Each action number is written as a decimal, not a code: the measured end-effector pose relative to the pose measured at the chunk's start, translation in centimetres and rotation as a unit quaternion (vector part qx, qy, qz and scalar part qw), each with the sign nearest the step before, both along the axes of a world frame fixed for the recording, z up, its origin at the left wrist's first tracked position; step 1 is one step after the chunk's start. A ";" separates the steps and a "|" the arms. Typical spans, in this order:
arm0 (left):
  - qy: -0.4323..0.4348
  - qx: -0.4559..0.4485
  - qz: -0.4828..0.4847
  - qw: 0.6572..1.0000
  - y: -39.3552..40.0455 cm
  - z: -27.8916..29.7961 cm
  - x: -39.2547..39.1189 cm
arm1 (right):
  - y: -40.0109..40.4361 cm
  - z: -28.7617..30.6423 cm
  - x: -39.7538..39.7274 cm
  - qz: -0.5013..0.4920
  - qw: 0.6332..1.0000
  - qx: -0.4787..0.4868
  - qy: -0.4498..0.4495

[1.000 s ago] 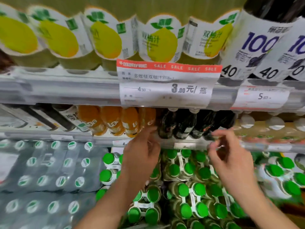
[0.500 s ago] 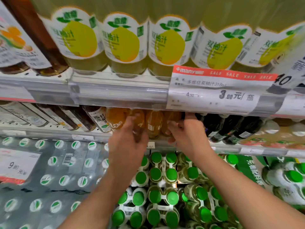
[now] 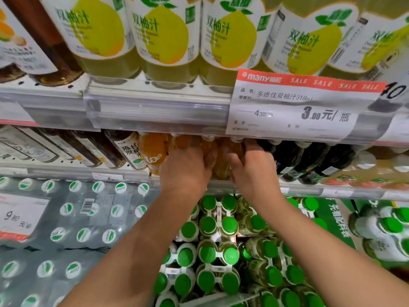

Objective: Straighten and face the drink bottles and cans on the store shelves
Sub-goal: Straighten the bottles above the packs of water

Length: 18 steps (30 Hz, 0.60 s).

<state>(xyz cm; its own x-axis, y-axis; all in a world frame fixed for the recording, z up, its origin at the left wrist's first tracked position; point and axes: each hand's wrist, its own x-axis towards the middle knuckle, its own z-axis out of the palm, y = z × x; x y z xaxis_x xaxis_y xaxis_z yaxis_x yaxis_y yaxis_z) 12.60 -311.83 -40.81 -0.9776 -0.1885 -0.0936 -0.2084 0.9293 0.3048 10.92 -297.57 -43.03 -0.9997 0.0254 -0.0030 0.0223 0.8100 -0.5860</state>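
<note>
Orange juice bottles stand upright on the middle shelf, under the sale price tag. Left hand and right hand curl round neighbouring bottles, right nearer the dark bottles; any facing turn would probably run about each bottle's upright axis.

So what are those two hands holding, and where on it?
Both the left hand and right hand grip the orange drink bottles on the middle shelf, around their bodies, below the caps.
</note>
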 end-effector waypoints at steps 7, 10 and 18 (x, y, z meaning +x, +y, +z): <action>0.149 0.122 0.038 0.980 -2.1 -0.7 3.0 | -0.3 0.4 3.6 0.011 0.982 -0.176 0.073; 0.178 0.141 0.140 0.964 -4.3 -1.2 5.3 | -1.0 0.4 6.0 0.044 0.969 -0.186 0.156; 0.136 0.195 0.189 0.953 -7.8 -2.4 3.8 | -6.9 0.4 3.7 0.177 0.978 -0.033 0.107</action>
